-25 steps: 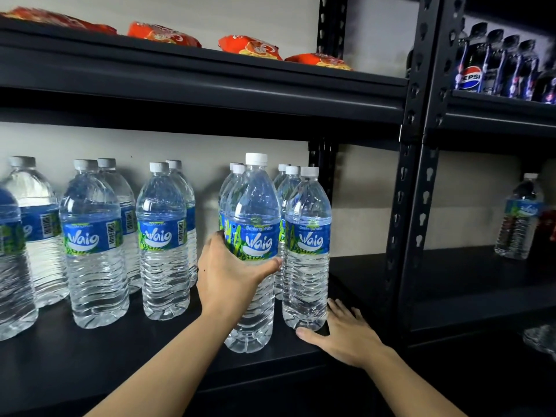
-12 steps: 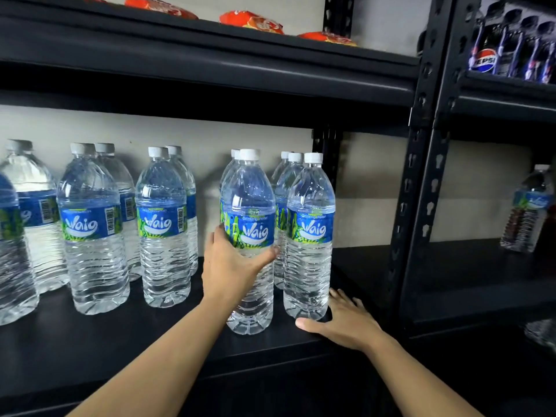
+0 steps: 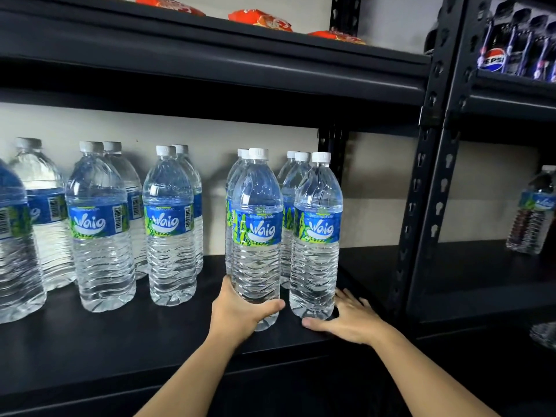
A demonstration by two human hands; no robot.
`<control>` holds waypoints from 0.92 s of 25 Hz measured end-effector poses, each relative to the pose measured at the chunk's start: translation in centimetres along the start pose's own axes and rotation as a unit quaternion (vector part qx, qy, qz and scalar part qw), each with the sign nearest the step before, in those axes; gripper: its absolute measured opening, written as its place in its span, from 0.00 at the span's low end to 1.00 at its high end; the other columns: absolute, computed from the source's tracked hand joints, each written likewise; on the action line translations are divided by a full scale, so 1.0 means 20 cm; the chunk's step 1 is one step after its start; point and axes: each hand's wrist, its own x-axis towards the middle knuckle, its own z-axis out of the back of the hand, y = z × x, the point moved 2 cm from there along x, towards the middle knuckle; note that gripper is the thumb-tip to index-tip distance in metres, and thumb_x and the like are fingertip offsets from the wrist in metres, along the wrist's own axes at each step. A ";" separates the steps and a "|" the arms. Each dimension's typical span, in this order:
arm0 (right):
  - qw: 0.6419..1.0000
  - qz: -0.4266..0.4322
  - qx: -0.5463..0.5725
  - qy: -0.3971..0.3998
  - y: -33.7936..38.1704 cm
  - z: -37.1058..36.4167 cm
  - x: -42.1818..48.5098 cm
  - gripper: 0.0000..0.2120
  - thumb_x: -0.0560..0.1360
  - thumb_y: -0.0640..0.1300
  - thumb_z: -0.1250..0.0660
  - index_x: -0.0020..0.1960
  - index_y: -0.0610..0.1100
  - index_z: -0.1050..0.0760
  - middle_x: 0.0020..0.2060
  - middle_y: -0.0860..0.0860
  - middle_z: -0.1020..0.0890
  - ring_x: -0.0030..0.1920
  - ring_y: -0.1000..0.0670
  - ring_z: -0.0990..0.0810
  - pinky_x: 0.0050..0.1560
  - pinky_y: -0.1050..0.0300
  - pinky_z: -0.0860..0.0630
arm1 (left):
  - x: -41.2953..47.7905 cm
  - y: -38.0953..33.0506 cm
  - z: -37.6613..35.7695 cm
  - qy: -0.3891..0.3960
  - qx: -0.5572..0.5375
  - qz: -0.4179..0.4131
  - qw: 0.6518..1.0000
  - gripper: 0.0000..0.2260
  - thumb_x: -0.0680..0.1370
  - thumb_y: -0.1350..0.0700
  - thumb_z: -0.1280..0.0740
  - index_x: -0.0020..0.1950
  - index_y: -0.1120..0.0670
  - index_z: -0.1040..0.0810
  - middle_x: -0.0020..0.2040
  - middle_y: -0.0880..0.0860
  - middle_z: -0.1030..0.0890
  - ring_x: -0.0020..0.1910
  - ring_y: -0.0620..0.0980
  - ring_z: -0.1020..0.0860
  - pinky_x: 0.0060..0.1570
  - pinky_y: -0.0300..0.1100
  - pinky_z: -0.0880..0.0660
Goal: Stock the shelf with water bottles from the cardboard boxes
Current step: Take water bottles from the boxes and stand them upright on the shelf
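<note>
Several clear water bottles with blue "Waig" labels stand in rows on the black shelf [image 3: 90, 341]. My left hand [image 3: 240, 311] grips the lower part of one upright bottle [image 3: 257, 236] near the shelf's front edge. Right beside it stands another bottle [image 3: 317, 236], with more bottles lined up behind both. My right hand [image 3: 349, 320] rests flat on the shelf, fingers spread around the foot of that right bottle and touching it. No cardboard box is in view.
A shelf board [image 3: 210, 70] hangs close above the bottle caps, with orange snack packs [image 3: 258, 19] on top. A black upright post [image 3: 421, 206] bounds the bay on the right. The neighbouring rack holds a lone water bottle [image 3: 534, 212] and Pepsi bottles [image 3: 511, 40].
My left hand slid from the label down to the bottle's lower part, and the bottle came down onto the shelf beside its neighbour. My right hand stayed at the right bottle's base.
</note>
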 end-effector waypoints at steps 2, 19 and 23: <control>1.000 -0.003 -0.001 0.005 0.01 0.01 -0.01 0.68 0.46 0.87 0.53 0.80 0.55 0.56 0.80 0.53 0.54 0.79 0.52 0.58 0.78 0.47 0.58 | 0.02 0.01 0.00 0.003 -0.006 0.007 1.000 0.37 0.53 0.44 0.16 0.57 0.47 0.26 0.49 0.43 0.17 0.51 0.43 0.19 0.49 0.36 0.26; 1.000 -0.007 -0.011 0.009 0.03 0.01 -0.03 0.66 0.48 0.86 0.55 0.80 0.56 0.57 0.80 0.54 0.55 0.79 0.52 0.59 0.78 0.46 0.59 | 0.06 0.04 -0.02 -0.009 0.003 0.024 1.000 0.35 0.53 0.44 0.16 0.56 0.47 0.25 0.48 0.44 0.17 0.49 0.41 0.20 0.48 0.36 0.27; 1.000 -0.006 -0.015 0.005 0.02 0.01 -0.03 0.65 0.49 0.87 0.55 0.80 0.57 0.57 0.80 0.55 0.55 0.79 0.52 0.59 0.78 0.46 0.59 | 0.05 0.03 -0.01 -0.012 0.008 0.024 1.000 0.34 0.54 0.44 0.17 0.56 0.47 0.24 0.47 0.43 0.17 0.48 0.40 0.20 0.48 0.35 0.27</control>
